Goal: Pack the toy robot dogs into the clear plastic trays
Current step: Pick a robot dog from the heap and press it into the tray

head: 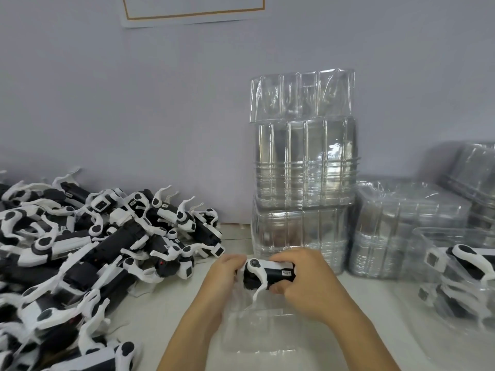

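A toy dog (267, 273), clamped in the grip of both the left hand (222, 285) and right hand (302, 282), hovers over an empty tray (265, 336) on the table (160, 317); packed trays (460, 277) sit right, a large pile (88, 250) waits.

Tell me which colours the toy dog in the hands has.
The toy dog is black and white, seen in the head view.

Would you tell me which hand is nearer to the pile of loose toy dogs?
Left. The left hand sits just right of the pile of loose toy dogs; the right hand is farther right, past the held dog.
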`<state>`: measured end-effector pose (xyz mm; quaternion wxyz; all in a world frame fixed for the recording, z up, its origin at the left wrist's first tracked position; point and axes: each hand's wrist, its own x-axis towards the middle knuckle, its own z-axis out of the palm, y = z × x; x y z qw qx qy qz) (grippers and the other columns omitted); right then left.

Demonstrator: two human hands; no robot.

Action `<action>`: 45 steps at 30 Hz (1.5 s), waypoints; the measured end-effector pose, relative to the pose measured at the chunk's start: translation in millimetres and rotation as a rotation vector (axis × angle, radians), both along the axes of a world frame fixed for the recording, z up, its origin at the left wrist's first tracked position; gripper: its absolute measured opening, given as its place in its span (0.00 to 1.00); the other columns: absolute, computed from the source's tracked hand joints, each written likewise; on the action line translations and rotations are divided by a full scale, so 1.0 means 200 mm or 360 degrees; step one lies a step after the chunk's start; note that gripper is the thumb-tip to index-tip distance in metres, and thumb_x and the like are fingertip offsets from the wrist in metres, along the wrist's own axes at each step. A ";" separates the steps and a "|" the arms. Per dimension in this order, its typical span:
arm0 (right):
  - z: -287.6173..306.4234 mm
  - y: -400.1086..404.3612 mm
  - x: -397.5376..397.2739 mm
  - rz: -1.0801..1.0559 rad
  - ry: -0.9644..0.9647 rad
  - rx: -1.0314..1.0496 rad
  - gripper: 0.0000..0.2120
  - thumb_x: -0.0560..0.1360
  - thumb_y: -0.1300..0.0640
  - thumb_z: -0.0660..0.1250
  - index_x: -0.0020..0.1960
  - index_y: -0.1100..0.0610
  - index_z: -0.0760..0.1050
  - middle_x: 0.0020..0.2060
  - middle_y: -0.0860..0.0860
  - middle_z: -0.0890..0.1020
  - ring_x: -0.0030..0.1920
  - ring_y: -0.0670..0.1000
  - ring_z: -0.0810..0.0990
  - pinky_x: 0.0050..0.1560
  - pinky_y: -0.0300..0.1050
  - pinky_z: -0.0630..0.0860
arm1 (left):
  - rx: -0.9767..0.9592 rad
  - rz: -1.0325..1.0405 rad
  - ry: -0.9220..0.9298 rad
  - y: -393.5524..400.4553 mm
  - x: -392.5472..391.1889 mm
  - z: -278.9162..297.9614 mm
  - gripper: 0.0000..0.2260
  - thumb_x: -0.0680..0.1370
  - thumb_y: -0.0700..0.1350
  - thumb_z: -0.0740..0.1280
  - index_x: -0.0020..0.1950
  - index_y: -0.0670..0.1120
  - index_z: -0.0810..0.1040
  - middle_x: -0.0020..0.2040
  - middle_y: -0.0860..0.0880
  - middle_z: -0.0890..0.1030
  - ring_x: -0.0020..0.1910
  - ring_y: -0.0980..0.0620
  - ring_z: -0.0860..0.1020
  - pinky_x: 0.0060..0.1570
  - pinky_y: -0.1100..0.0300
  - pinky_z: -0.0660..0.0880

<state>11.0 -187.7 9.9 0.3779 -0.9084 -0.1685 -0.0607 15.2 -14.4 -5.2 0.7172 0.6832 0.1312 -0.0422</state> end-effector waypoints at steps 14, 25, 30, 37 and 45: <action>-0.02 0.11 0.02 0.0080 -0.0070 -0.0019 0.09 0.68 0.61 0.76 0.45 0.49 0.83 0.37 0.46 0.81 0.38 0.47 0.78 0.42 0.50 0.78 | -0.0262 -0.0041 -0.0135 0.11 0.02 -0.02 0.04 0.80 0.42 0.65 0.48 0.42 0.78 0.41 0.44 0.77 0.36 0.50 0.77 0.34 0.60 0.73; -0.01 0.11 0.02 0.0062 -0.0080 -0.0044 0.18 0.67 0.61 0.78 0.35 0.39 0.76 0.30 0.36 0.77 0.37 0.37 0.75 0.38 0.26 0.68 | -0.0297 -0.0092 -0.0170 0.12 0.03 -0.06 0.05 0.82 0.44 0.62 0.54 0.44 0.73 0.42 0.44 0.74 0.34 0.51 0.75 0.33 0.60 0.73; -0.02 0.12 0.02 0.0031 -0.0109 -0.0080 0.21 0.67 0.60 0.77 0.29 0.38 0.73 0.31 0.42 0.77 0.37 0.45 0.74 0.34 0.34 0.70 | -0.0269 -0.0085 -0.0191 0.14 0.05 -0.08 0.06 0.82 0.43 0.63 0.46 0.45 0.76 0.38 0.46 0.77 0.36 0.49 0.75 0.36 0.55 0.72; -0.04 0.13 0.02 -0.0012 -0.0123 -0.0122 0.07 0.67 0.59 0.74 0.35 0.49 0.79 0.34 0.48 0.77 0.37 0.53 0.76 0.39 0.55 0.77 | -0.0224 -0.0078 -0.0203 0.15 0.07 -0.10 0.06 0.81 0.41 0.64 0.46 0.45 0.79 0.37 0.48 0.80 0.35 0.49 0.76 0.34 0.55 0.73; -0.03 0.12 0.03 -0.0013 -0.0022 -0.0082 0.08 0.67 0.58 0.77 0.44 0.47 0.85 0.38 0.46 0.79 0.41 0.49 0.78 0.43 0.51 0.79 | -0.0183 -0.0077 -0.0200 0.16 0.07 -0.11 0.06 0.81 0.40 0.65 0.46 0.47 0.80 0.38 0.48 0.80 0.37 0.47 0.77 0.37 0.54 0.75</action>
